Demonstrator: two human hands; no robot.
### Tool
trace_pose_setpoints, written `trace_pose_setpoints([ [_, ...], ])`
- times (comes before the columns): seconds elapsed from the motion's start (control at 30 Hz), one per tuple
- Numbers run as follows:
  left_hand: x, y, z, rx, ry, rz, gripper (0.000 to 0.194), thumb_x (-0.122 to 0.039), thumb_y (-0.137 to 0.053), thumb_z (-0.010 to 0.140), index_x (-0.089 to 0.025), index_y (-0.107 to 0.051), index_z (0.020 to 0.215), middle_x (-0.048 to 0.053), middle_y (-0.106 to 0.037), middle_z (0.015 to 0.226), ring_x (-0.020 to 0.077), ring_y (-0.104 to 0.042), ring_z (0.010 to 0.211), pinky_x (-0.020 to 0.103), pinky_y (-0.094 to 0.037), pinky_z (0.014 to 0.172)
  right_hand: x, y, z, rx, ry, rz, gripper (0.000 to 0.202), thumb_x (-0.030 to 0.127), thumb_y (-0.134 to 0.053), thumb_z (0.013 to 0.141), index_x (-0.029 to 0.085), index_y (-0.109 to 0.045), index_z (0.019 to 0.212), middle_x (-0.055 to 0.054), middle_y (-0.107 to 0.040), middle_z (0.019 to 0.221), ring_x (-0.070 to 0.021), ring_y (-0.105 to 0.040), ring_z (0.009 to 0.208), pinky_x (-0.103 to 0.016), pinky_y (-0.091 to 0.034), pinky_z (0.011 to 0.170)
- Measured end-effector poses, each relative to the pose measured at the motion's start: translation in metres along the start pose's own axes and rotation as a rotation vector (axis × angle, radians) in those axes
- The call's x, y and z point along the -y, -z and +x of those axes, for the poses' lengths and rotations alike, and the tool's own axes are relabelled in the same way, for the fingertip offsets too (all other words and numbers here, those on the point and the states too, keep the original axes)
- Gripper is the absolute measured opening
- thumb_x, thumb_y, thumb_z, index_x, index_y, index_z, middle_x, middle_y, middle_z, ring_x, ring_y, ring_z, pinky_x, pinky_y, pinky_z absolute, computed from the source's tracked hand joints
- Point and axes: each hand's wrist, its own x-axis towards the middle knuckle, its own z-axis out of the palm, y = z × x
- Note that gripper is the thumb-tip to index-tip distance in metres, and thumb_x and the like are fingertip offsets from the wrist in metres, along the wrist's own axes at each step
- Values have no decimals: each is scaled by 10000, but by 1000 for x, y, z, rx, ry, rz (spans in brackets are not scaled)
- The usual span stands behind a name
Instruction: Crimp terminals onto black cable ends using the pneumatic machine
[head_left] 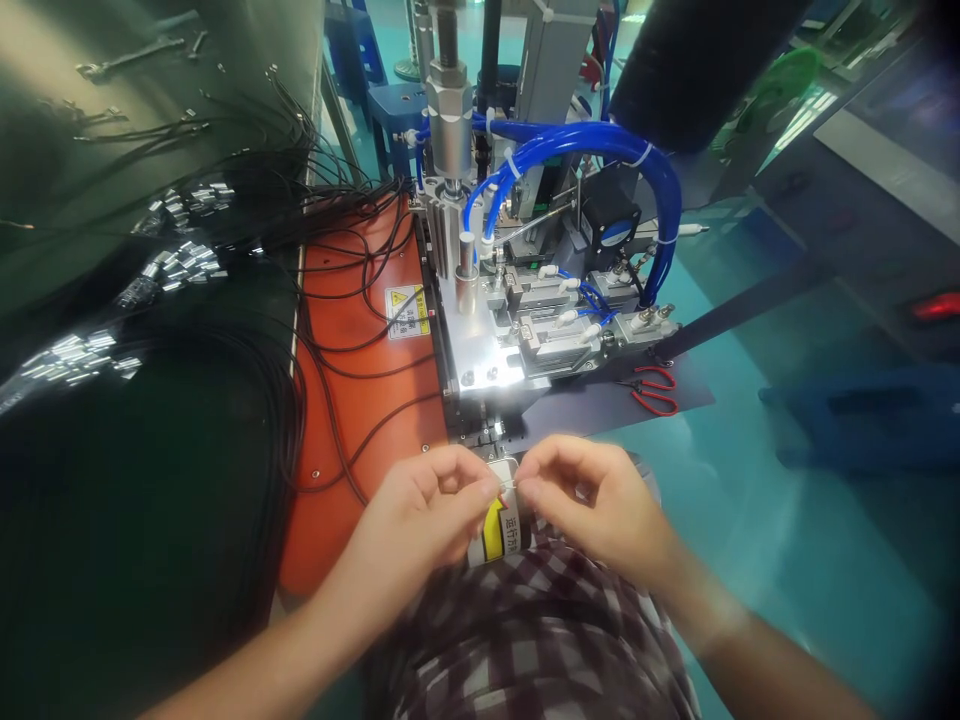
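My left hand point(442, 505) and my right hand point(596, 495) meet in front of my body, thumb and forefinger of each pinched together. Between the fingertips runs a thin, pale, wire-like piece point(508, 484), too small for me to tell its kind. Both hands seem to grip its ends. Just below and behind them is a white and yellow label point(502, 535) with dark characters. Directly ahead stands a machine with a shiny metal block point(480, 345) at its near end.
Black cables point(352, 345) trail across an orange panel point(360, 430). At left, a dark table point(142, 530) bears cable bundles with shiny metal ends point(184, 265). Blue air hoses point(585, 140) arch over the machine. Red-handled pliers point(654, 390) lie right of it.
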Motion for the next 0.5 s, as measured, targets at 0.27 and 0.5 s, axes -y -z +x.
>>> trace_pose_setpoints([
  [0.27, -1, -2, 0, -4, 4, -21, 234, -361, -655, 815, -151, -573, 755, -84, -424, 517, 20, -267, 415, 146, -173, 387, -3, -11, 1, 16, -86, 143, 111, 169, -598, 800, 169, -574, 691, 48, -493, 578, -90, -420, 538, -213, -348, 511],
  [0.5, 1, -1, -2, -68, 2, -74, 222, -356, -627, 839, -162, -546, 770, -100, -434, 478, 6, -226, 387, 176, -150, 426, -3, -31, -5, -16, -160, 325, 149, 268, -588, 835, 175, -547, 727, 77, -409, 540, -73, -340, 470, -203, -305, 446],
])
